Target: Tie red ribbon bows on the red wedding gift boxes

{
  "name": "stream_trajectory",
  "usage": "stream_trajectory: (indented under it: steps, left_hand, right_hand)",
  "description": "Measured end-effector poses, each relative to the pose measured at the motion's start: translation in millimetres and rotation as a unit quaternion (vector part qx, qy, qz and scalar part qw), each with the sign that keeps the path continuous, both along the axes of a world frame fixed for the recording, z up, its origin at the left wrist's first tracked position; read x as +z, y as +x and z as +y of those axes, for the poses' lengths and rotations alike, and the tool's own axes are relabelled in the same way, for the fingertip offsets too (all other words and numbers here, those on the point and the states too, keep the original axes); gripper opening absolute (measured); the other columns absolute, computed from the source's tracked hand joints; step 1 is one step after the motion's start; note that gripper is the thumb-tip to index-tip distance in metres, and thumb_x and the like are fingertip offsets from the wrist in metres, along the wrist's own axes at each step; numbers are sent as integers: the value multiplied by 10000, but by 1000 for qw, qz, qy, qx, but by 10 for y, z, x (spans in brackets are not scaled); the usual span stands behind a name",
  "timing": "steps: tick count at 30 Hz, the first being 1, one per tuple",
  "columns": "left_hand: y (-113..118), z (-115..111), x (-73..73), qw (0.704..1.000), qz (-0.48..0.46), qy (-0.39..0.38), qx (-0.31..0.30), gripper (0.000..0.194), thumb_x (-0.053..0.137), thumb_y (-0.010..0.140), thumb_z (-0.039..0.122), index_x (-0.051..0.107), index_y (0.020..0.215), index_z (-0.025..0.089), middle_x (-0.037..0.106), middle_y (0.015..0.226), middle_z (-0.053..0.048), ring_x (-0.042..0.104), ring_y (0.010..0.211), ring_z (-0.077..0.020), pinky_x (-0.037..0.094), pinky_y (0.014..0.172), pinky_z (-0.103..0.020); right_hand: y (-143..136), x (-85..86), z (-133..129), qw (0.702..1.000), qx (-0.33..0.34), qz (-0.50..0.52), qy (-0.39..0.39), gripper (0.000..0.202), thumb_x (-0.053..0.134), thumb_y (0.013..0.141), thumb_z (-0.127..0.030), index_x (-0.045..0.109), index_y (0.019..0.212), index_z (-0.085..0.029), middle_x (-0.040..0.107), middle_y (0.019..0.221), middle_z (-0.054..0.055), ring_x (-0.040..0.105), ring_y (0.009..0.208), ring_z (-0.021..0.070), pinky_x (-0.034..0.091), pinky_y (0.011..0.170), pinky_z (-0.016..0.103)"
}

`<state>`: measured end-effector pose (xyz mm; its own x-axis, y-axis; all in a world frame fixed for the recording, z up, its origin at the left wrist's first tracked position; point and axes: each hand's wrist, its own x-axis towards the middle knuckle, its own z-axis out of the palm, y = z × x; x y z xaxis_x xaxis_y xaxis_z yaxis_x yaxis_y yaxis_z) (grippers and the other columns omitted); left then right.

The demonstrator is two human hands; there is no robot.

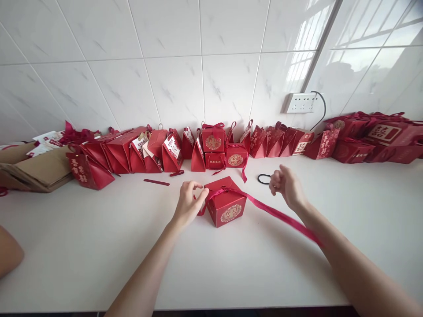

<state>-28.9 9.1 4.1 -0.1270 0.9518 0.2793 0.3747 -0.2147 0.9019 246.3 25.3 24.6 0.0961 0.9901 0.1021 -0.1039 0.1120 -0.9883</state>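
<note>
A red gift box (225, 204) with a gold round emblem stands on the white table in front of me. A dark red ribbon (271, 211) is wound over its top and crosses near the middle. At the box's left top corner, my left hand (190, 203) has thumb and forefinger close together on the ribbon's left part. My right hand (288, 187) is raised to the right of the box with curled fingers; whether anything is inside them is hidden. The ribbon's long right part stretches slackly to my right forearm, blurred at its end.
A black elastic loop (264, 179) lies by my right hand. Dark red strips (156, 182) lie left of the box. Several red boxes (235, 157) line the tiled wall, with flat brown cardboard (42, 169) at left. Another person's arm (9, 252) shows at the left edge.
</note>
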Motion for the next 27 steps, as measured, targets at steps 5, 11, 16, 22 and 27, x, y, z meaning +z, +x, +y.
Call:
stream_trajectory:
  steps: [5, 11, 16, 22, 27]
  left_hand:
    - [-56, -26, 80, 983, 24, -108, -143, 491, 511, 799, 550, 460, 482, 180, 463, 507, -1, 440, 507, -133, 321, 510, -242]
    - [-62, -67, 188, 933, -76, -203, -287, 446, 557, 770, 570, 587, 610, 154, 614, 539, -59, 547, 512, -152, 406, 561, -256]
    - [-52, -65, 183, 940, -117, -170, -270, 297, 617, 773, 442, 566, 679, 165, 609, 563, -14, 525, 488, -112, 406, 567, -234]
    - [-72, -26, 143, 924, -187, -226, -244, 487, 451, 801, 632, 533, 676, 168, 616, 542, -46, 477, 401, -113, 340, 442, -226]
    - [-90, -19, 130, 897, -163, -315, -264, 553, 420, 807, 655, 566, 612, 158, 631, 536, -86, 503, 387, -128, 359, 436, -239]
  right_hand:
    - [-212, -45, -140, 944, 236, -213, -94, 585, 511, 743, -717, 542, 623, -145, 563, 638, 51, 574, 586, 154, 474, 414, 239]
    - [-262, -40, -212, 896, 371, -215, -115, 534, 552, 801, -612, 595, 640, -104, 578, 592, 43, 570, 523, 119, 476, 416, 207]
    - [-222, -68, -179, 929, 336, -121, -98, 538, 538, 803, -627, 572, 624, -121, 556, 556, 24, 562, 475, 113, 439, 373, 200]
    - [-231, -79, -161, 956, 266, -85, -94, 492, 653, 726, -589, 534, 580, -134, 526, 505, 2, 457, 404, 75, 342, 333, 187]
    - [-267, -65, -183, 958, 258, -84, -93, 497, 603, 752, -620, 507, 616, -152, 481, 496, -30, 409, 379, 67, 310, 351, 206]
